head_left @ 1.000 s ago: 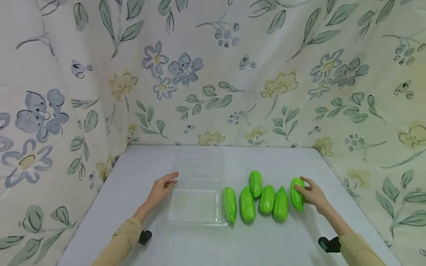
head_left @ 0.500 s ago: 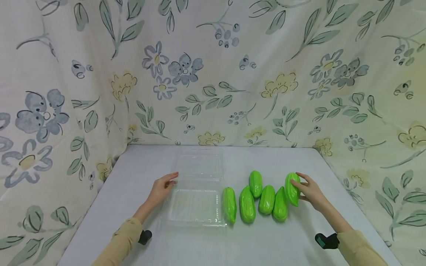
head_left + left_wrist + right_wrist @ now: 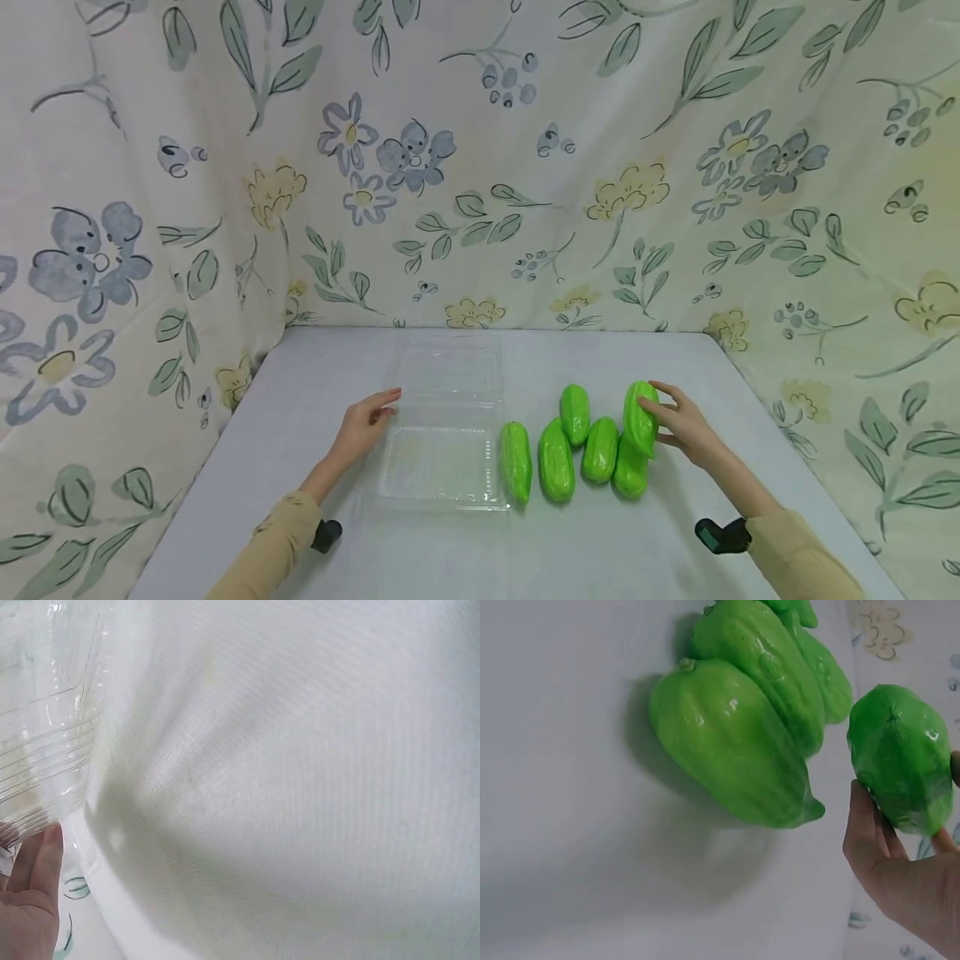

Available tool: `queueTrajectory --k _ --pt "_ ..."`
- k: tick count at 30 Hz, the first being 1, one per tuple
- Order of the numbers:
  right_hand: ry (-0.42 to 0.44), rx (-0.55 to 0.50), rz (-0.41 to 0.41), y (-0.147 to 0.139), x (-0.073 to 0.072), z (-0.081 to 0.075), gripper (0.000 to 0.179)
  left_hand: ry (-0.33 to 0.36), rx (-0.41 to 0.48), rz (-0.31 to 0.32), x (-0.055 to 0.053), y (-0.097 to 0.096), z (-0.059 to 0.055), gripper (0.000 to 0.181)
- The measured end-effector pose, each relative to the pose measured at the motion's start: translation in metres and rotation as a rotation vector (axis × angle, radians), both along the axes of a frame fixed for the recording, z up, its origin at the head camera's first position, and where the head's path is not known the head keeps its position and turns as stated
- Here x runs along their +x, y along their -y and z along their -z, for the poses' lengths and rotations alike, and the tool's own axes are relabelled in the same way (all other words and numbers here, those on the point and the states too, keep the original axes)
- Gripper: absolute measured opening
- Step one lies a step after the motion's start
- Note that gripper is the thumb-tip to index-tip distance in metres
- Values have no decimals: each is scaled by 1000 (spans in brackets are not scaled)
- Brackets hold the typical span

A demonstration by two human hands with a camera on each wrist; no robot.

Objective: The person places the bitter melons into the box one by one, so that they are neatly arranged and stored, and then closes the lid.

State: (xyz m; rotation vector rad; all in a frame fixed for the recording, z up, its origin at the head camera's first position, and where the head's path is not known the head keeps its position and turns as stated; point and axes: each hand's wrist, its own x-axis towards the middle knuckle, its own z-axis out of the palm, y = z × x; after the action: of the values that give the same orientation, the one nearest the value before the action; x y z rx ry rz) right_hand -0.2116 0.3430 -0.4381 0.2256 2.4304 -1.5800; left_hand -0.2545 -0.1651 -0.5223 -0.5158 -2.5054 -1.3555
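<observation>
My right hand (image 3: 686, 427) holds a glossy, bright green gourd (image 3: 640, 414) with a pointed end, raised above the rightmost gourd on the table (image 3: 631, 479). In the right wrist view, fingers and thumb grip the held gourd (image 3: 900, 757) from its sides, beside a lying gourd (image 3: 727, 742). A clear plastic clamshell container (image 3: 438, 467) lies unfolded at centre-left, its lid (image 3: 450, 373) towards the back. The fingers of my left hand (image 3: 365, 427) are at its left edge near the hinge. The left wrist view shows these fairly straight fingers (image 3: 46, 862) touching the clear plastic (image 3: 52, 761).
Several more green gourds lie right of the container; the leftmost gourd (image 3: 516, 462) is against its right rim. A white-covered table (image 3: 600, 550) reaches back to a floral curtain (image 3: 480, 167), which also hangs at both sides.
My right hand has lifted the gourd and carried it left, from beside the rightmost lying gourd to above it. The left hand and the container have stayed in place.
</observation>
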Motion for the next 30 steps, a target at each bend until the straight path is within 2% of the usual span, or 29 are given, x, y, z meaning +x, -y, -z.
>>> queueTrajectory --k 15,23,30 --pt "-2 -136 -54 40 -6 -2 76 23 -2 -8 4 -2 -3 40" --pt "-18 -166 -39 54 -8 0 74 28 -6 -10 3 -2 -3 40" --pt "-20 -154 -65 70 -8 3 73 23 -11 -14 2 -2 -3 39"
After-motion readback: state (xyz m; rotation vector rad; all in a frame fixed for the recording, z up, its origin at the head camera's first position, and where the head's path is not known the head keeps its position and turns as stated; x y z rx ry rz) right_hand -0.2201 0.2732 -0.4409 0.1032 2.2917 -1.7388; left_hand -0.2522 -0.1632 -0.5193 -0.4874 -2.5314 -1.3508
